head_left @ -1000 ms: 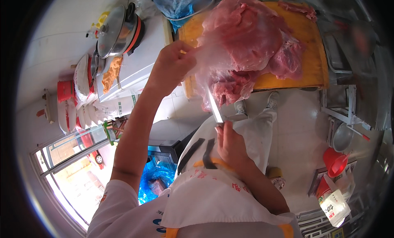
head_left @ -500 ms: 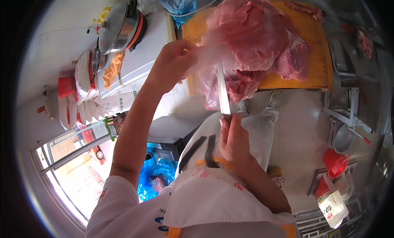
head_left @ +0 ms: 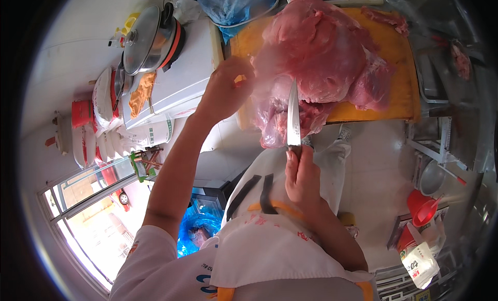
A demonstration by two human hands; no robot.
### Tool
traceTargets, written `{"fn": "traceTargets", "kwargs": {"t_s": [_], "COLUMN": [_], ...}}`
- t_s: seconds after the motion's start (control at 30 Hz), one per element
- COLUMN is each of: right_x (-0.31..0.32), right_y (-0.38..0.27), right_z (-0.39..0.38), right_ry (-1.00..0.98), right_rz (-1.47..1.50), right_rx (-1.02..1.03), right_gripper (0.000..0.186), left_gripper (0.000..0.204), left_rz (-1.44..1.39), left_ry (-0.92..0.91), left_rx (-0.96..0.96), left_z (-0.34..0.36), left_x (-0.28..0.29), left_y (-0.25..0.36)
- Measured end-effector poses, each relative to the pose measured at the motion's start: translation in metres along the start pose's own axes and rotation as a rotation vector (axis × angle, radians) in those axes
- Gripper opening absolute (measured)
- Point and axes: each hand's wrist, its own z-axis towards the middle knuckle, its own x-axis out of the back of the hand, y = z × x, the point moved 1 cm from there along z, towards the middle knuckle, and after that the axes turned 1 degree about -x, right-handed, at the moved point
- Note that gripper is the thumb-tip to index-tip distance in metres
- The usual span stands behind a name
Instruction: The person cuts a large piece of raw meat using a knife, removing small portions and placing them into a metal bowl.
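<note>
A big slab of raw pink meat [head_left: 327,62] lies on an orange cutting board [head_left: 399,67], with a flap hanging over the near edge. My left hand [head_left: 225,91] grips the meat's pale left edge and pulls it up. My right hand [head_left: 301,176] is closed on the handle of a long knife [head_left: 293,117]. The blade points away from me, with its tip against the meat's near side.
A lidded metal pot [head_left: 150,39] stands on a white appliance [head_left: 176,88] at the left. A blue plastic bag [head_left: 236,5] sits beyond the board. A red funnel [head_left: 423,210] and a metal bowl [head_left: 433,176] lie at the lower right. I wear a white apron [head_left: 270,249].
The knife has swung from slanting left to pointing straight away from me, its tip now higher on the meat. My left hand has shifted right, still holding the meat's edge.
</note>
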Motion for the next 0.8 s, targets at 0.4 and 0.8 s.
{"fn": "traceTargets", "kwargs": {"t_s": [0.4,0.8], "right_x": [-0.012,-0.015], "right_y": [-0.005,-0.041], "right_z": [0.034,0.045], "right_ry": [0.101,-0.027], "right_rz": [-0.013,0.164], "right_rx": [-0.032,-0.124], "right_gripper": [0.019,0.021], "left_gripper": [0.015,0.029], "left_rz": [-0.561,-0.121], "left_ry": [0.115,0.082], "left_rx": [0.031,-0.072], "left_z": [0.013,0.011], "left_x": [-0.045,-0.040], "left_y": [0.037,0.022]}}
